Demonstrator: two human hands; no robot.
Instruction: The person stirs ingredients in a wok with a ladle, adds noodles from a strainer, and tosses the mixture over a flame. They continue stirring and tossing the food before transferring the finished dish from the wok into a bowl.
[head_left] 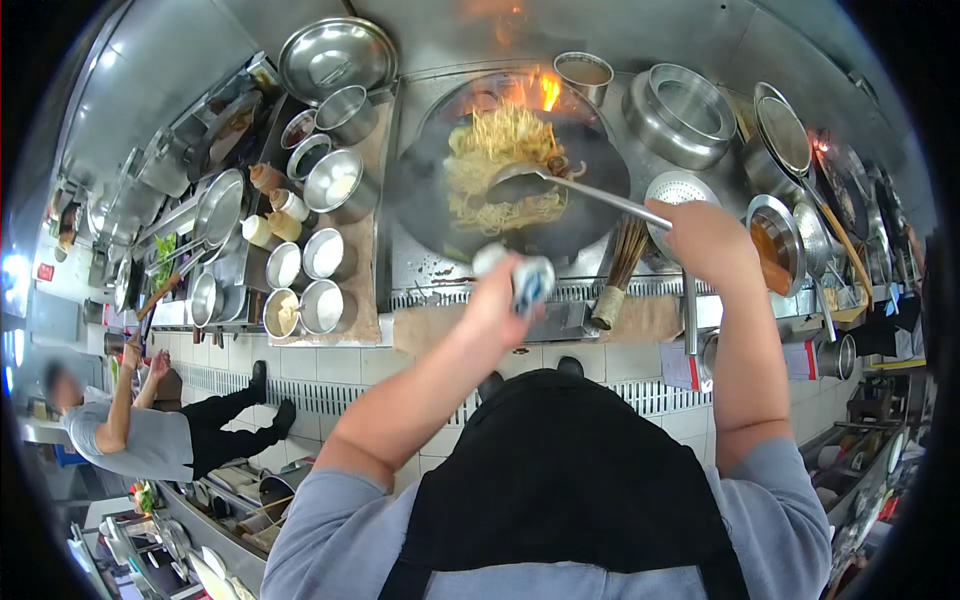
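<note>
A large black wok (pixel 420 190) sits over a burner with flames (pixel 545 90) at its far edge. It holds yellow noodles (pixel 500 165). My left hand (pixel 500 295) grips the wok's handle through a blue and white cloth (pixel 530 280). My right hand (pixel 700 240) is shut on the long handle of a metal ladle (pixel 530 183), whose bowl rests in the noodles.
Several steel bowls of seasonings (pixel 320 250) stand left of the wok. Pots, a strainer (pixel 680 190) and a sauce bowl (pixel 775 240) are on the right. A bamboo brush (pixel 620 275) leans by the wok. Another person (pixel 140 430) works at the left.
</note>
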